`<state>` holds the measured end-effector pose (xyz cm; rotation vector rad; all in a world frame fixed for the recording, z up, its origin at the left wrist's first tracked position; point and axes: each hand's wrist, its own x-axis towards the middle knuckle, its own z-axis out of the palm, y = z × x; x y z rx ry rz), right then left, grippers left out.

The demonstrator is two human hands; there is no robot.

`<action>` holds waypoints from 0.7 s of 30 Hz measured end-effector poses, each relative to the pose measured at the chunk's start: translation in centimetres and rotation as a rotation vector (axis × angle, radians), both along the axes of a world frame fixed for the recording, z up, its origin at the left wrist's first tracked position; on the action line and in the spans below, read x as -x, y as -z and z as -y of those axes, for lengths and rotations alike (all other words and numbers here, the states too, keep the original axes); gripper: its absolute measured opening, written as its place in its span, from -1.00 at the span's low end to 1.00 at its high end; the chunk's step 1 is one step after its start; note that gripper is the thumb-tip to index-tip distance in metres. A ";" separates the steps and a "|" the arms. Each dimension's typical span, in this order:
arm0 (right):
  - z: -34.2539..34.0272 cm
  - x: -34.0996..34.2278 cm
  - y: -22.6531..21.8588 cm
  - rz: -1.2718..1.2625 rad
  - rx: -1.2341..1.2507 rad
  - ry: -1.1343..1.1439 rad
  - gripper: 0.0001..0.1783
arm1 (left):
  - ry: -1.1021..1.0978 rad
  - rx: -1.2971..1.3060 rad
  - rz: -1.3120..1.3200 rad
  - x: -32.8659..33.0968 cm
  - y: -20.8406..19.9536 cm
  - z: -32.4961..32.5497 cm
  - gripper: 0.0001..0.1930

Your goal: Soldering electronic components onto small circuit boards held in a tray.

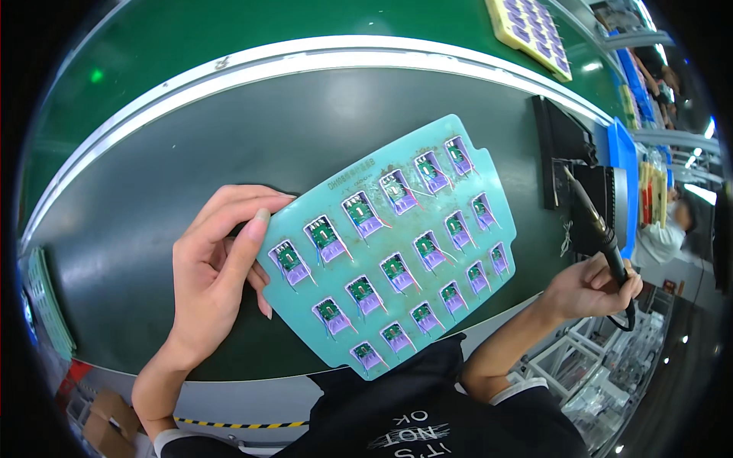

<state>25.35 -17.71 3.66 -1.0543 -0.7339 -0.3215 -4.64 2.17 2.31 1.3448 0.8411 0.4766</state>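
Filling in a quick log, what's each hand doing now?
Left hand: closed, holding the teal tray by its edge.
Right hand: closed, holding the soldering iron.

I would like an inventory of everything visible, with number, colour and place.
Flat notched plate: 1, teal, centre
Cased circuit boards: 18, green in purple, in plate
Pen-shaped soldering iron: 1, black, right
Flat worktable: 1, dark, across middle
Metal rail: 1, white, table's far edge
Smooth surface: 1, green, beyond rail
Loaded tray: 1, pale yellow, upper right
Box-shaped devices: at least 2, black, right
Plastic bin: 1, blue, beside devices
Slotted panel: 1, green, left edge
Cardboard box: 1, brown, lower left
Striped tape: 1, yellow-black, lower left
Blurred clutter and people: uncountable, mixed, far right
Printed shirt: 1, black, bottom
Left hand: 1, bare, gripping plate
Right hand: 1, bare, holding iron
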 end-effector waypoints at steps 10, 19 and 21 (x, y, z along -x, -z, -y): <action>-5.7 10.6 -1.2 0.371 0.076 -0.112 -0.80 | -0.026 -0.111 0.047 -0.7 0.2 -0.4 -0.79; -5.1 12.2 -0.4 0.466 0.149 -0.184 -0.73 | -0.105 -0.159 0.037 -0.8 0.3 0.6 -0.76; -5.3 12.2 0.1 0.465 0.180 -0.191 -0.71 | -0.119 -0.115 0.031 -0.7 0.8 0.5 -0.77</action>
